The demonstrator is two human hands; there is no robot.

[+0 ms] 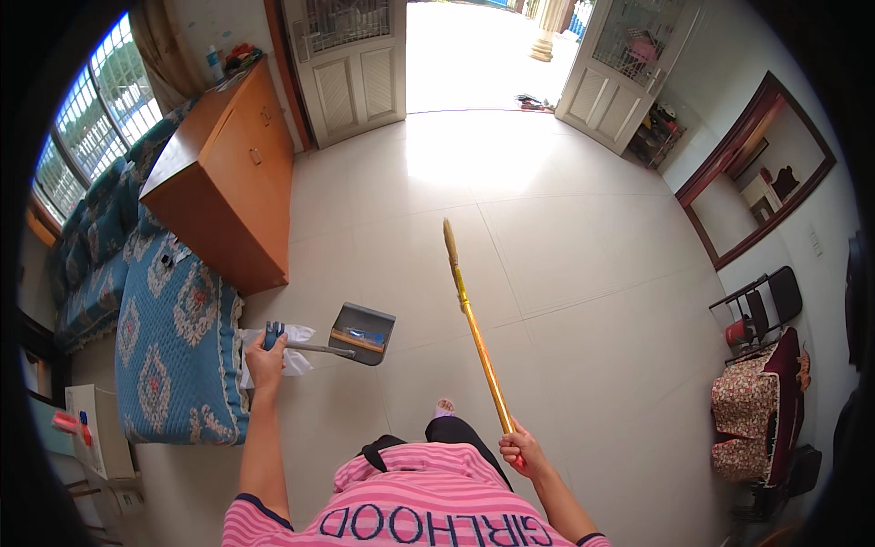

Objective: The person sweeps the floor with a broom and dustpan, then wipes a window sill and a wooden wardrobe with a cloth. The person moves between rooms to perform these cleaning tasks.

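Note:
My left hand [266, 357] grips the top of the handle of a grey long-handled dustpan [361, 331]. In the pan lie a wooden-looking strip [357, 340] and some blue and clear material. My right hand [522, 448] is closed around the yellow-orange handle of a broom [487, 359]. The broom's narrow straw-coloured bristle end [449, 236] points away from me over the tiled floor, to the right of the dustpan. Whether the bristles touch the floor, I cannot tell. Just behind the dustpan's handle is a white plastic bag [299, 352], beside the covered seat.
An orange wooden cabinet [239, 171] and a seat with a blue quilted cover [178, 349] stand at left. Ahead, double doors [352, 75] open onto bright ground. Along the right wall are a folding chair [779, 301] and a floral cloth [742, 417]. Beneath me is a sandalled foot [444, 408].

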